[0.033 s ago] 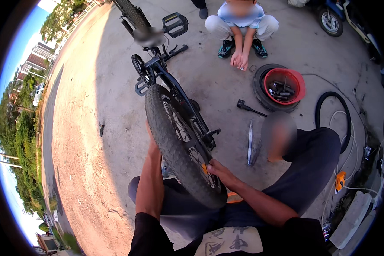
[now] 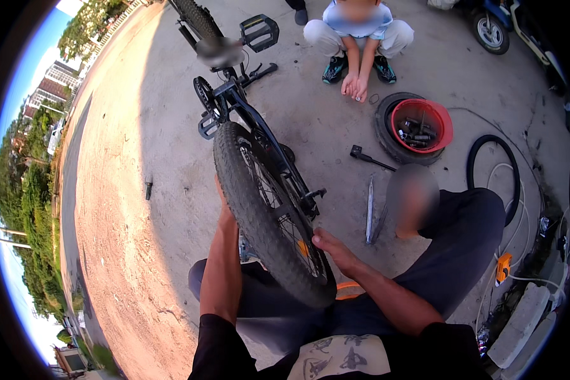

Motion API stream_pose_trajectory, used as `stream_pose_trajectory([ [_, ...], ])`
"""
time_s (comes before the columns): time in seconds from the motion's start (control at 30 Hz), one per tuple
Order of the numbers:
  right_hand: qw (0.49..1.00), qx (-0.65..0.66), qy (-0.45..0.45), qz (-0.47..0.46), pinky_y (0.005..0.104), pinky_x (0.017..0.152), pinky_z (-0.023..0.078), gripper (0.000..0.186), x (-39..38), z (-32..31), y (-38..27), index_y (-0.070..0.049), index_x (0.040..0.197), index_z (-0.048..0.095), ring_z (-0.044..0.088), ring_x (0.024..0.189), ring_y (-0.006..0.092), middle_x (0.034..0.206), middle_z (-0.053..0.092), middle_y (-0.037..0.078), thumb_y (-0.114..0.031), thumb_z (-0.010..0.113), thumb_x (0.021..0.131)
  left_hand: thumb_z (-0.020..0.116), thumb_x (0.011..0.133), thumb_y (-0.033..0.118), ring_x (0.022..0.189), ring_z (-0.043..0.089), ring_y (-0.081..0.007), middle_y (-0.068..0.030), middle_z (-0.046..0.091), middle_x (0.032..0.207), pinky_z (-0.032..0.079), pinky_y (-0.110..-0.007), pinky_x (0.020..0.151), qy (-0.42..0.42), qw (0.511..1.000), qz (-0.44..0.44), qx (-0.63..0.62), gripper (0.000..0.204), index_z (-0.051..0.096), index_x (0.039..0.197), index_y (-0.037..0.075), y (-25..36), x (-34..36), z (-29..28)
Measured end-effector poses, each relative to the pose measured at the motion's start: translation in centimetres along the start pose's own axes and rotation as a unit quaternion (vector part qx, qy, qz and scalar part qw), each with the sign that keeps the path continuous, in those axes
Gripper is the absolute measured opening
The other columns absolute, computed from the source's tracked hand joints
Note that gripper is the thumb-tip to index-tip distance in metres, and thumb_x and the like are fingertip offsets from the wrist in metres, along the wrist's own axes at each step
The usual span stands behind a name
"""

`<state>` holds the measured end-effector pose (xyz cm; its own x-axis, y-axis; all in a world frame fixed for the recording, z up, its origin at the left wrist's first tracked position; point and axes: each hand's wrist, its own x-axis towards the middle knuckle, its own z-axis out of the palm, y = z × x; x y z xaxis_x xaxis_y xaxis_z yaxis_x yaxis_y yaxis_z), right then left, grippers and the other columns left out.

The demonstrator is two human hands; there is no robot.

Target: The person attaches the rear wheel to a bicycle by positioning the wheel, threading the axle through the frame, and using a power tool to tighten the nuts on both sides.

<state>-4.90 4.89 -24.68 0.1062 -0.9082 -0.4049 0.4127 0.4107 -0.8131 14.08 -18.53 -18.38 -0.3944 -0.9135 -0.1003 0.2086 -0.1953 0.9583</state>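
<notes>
A bicycle wheel with a knobby black tyre [image 2: 253,221] stands tilted between my legs, joined to a dark bicycle frame [image 2: 253,126] lying beyond it. My left hand [image 2: 222,199] holds the tyre's left side, its fingers mostly hidden behind the rubber. At the wheel's right side, my right hand [image 2: 330,247] grips the rim and tyre edge beside an orange reflector [image 2: 303,247], thumb and fingers curled. A pedal [image 2: 259,35] sticks up from the far part of the bicycle.
A person [image 2: 359,47] squats opposite with hands together. Nearby lie a red bucket [image 2: 446,123] of metal parts on a tyre [image 2: 386,136], a long black tool [image 2: 373,161], silver rods [image 2: 369,215], an inner tube [image 2: 516,183], orange tool [image 2: 503,266], concrete blocks [image 2: 516,323] and a scooter [image 2: 491,35].
The wheel, bicycle and my hands sit very slightly higher in the picture, along with the surroundings. Otherwise nothing has visibly changed.
</notes>
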Motion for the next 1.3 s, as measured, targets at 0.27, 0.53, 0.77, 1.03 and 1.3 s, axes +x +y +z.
stream_pose_trajectory([
  [0.27,0.985,-0.077,0.152,0.023,0.0371,0.117,0.019,0.077,1.3,-0.9,2.2,0.002,0.146,0.034,0.027,0.143,0.0327,0.153,0.033,0.021,-0.058,0.042,0.098,0.050,0.098,0.023,0.072,0.048,-0.0124,-0.0032,0.051,0.085,0.038,-0.028,0.064,-0.011,0.999,-0.028,-0.023,0.018,0.050,0.103,0.006,-0.5,0.0,-0.5],
  [0.53,0.988,-0.150,0.043,-0.016,0.0402,0.112,0.028,0.056,2.1,3.0,7.0,0.003,0.133,0.049,0.037,0.134,0.0392,0.140,0.043,0.026,-0.043,0.043,0.102,0.049,0.098,0.026,0.066,0.044,-0.0108,-0.0008,0.048,0.079,0.035,-0.027,0.059,-0.001,0.998,-0.048,-0.042,0.017,0.049,0.097,0.009,-0.6,-1.9,-1.1],
  [0.77,0.984,-0.170,0.052,-0.013,0.0391,0.114,0.027,0.060,1.4,3.6,5.5,0.003,0.135,0.047,0.034,0.138,0.0388,0.144,0.041,0.026,-0.046,0.047,0.100,0.049,0.099,0.029,0.060,0.041,-0.0095,0.0013,0.045,0.074,0.033,-0.026,0.054,0.007,0.996,-0.063,-0.060,0.018,0.048,0.093,0.012,-0.1,-2.3,-1.8],
  [1.03,0.987,-0.123,0.104,0.025,0.0364,0.116,0.025,0.065,0.8,3.5,5.9,0.003,0.139,0.044,0.031,0.142,0.0355,0.150,0.036,0.024,-0.046,0.052,0.097,0.048,0.100,0.032,0.054,0.037,-0.0080,0.0037,0.042,0.068,0.030,-0.025,0.049,0.049,0.989,-0.105,-0.089,0.021,0.048,0.087,0.015,0.3,-3.3,-1.5],
  [1.3,0.995,-0.080,0.053,0.041,0.0343,0.113,0.029,0.062,0.9,3.6,4.9,0.003,0.141,0.042,0.038,0.137,0.0305,0.146,0.041,0.021,-0.040,0.055,0.098,0.048,0.101,0.035,0.048,0.034,-0.0064,0.0061,0.038,0.062,0.027,-0.024,0.044,0.073,0.965,-0.205,-0.145,0.025,0.047,0.082,0.019,0.3,4.8,-0.5],
])
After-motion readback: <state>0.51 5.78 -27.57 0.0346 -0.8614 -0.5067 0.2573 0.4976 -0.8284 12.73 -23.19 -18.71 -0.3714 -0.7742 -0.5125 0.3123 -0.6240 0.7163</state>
